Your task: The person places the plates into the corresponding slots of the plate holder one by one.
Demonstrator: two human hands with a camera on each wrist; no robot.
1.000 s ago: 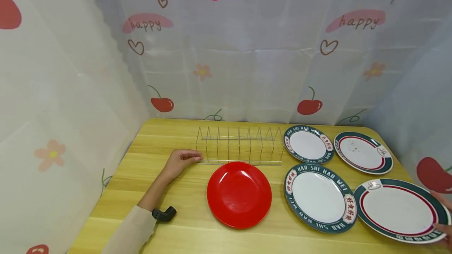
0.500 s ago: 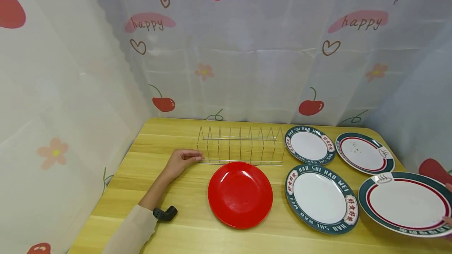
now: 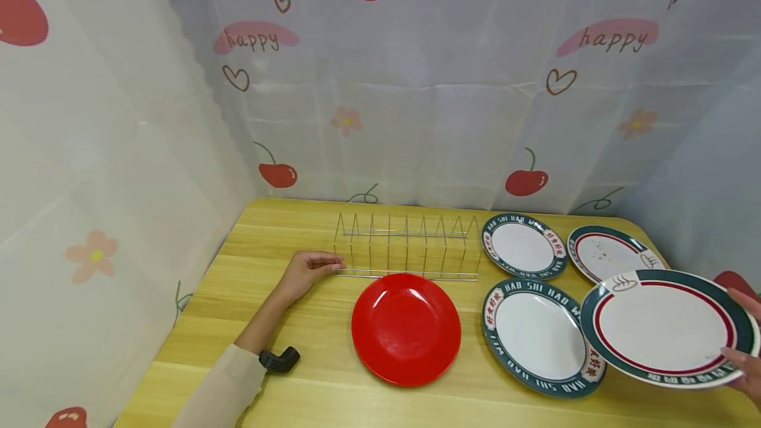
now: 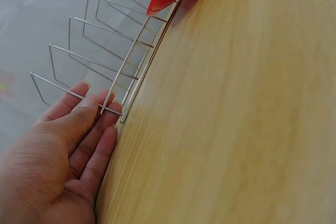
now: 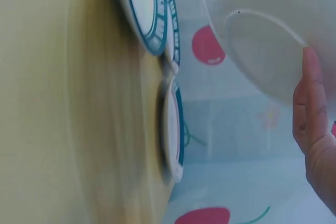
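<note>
Head view: our left grip (image 3: 302, 276) pinches the rack (image 3: 407, 235) at its eight o'clock; our right grip (image 3: 746, 375) pinches the big plate (image 3: 662, 322) at four o'clock.

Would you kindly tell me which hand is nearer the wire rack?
Left. The left hand holds the wire rack by its left end; the right hand is well right of it, holding a green-rimmed plate.

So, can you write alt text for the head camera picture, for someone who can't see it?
A right hand holds a white plate with a green rim above a wood-grain table, partly covering two of three other green-rimmed plates. A left hand grips the left end of a wire rack, with a red plate in front of it.
</note>
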